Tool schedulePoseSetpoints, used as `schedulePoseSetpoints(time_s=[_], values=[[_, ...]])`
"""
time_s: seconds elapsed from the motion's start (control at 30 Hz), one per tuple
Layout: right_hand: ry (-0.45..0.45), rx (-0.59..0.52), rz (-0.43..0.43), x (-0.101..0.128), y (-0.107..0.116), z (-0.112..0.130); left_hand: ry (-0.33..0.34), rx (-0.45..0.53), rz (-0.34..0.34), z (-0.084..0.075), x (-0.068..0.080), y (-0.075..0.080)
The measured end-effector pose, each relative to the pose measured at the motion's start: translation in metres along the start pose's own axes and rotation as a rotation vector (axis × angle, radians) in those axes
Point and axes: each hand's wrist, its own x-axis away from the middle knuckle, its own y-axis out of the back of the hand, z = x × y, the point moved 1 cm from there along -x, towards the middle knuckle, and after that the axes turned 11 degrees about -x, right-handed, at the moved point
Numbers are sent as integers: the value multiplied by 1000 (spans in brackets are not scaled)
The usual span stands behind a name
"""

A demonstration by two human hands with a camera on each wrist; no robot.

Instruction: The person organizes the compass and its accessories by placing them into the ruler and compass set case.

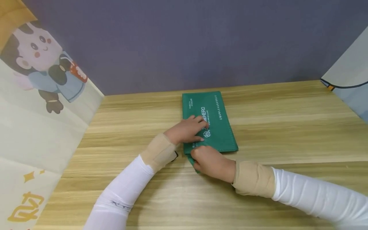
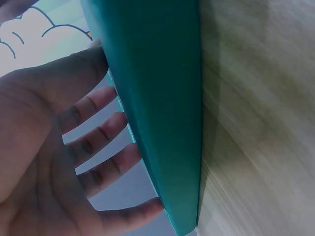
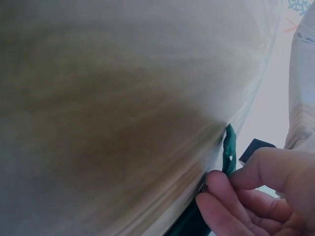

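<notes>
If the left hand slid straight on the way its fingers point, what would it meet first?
The left hand lies flat on the green bag, fingers pointing right across it. It would probably cross the bag's white print, then its right edge, onto bare table.

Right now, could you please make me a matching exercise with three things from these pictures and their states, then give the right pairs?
Things:
1. left hand
2. right hand
3. flat green fabric bag with white print

States:
A. lies on the light wooden table
B. pinches the bag's near edge
C. rests with straight fingers on top of the bag

Pairs: 1-C, 2-B, 3-A
</notes>
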Motion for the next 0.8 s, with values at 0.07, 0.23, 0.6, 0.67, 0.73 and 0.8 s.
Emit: schedulePoseSetpoints(time_s=[0.07,0.23,0.6,0.67,0.73,0.8], values=[[15,-16,-2,-1,0,-1,0,-1,-6,0,0,-1],[59,-94,-21,-2,-2,-6,-14,9,6,2,0,-4],[96,-22,27,10,5,-18,-53,121,-54,11,3,-11],[127,-56,17,17,13,-27,-45,140,-95,18,9,-15],[171,-51,-25,27,24,-39,-13,143,-142,27,18,-17],[206,-9,-105,37,37,-54,39,125,-193,38,29,-18]])
